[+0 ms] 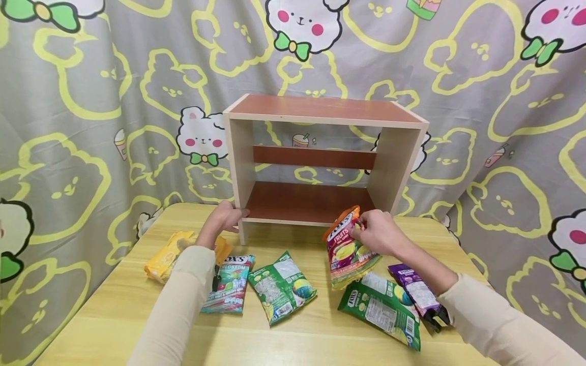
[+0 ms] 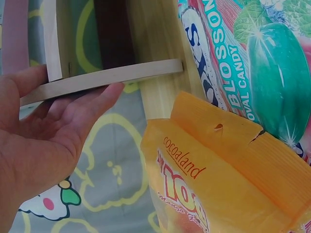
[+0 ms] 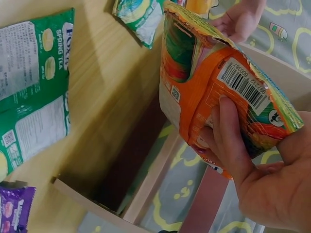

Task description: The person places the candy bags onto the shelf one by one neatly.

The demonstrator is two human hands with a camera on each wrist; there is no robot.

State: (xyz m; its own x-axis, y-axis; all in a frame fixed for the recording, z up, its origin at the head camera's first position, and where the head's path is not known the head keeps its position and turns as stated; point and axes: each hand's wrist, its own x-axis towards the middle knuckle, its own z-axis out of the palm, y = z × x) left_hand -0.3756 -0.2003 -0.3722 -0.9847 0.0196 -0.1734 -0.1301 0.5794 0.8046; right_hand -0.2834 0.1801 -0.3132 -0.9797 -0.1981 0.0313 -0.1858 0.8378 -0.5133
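My right hand (image 1: 381, 233) pinches an orange Fox's Fruits candy bag (image 1: 343, 249) by its upper right side, held up at the front of the lower board of a small wooden shelf (image 1: 311, 202). In the right wrist view the fingers lie along the back of that bag (image 3: 194, 97), beside its barcode. My left hand (image 1: 226, 217) grips the shelf's left side panel near its lower front corner. The left wrist view shows the thumb on one face of the panel (image 2: 104, 76) and the fingers on the other.
On the table (image 1: 302, 345) lie a yellow Cocoaland bag (image 1: 167, 254), a teal Blossom candy bag (image 1: 233, 290), a green candy bag (image 1: 281, 287), another green Spring Tea bag (image 1: 382, 310) and a purple bag (image 1: 418, 290). A patterned curtain (image 1: 155, 101) hangs behind the shelf.
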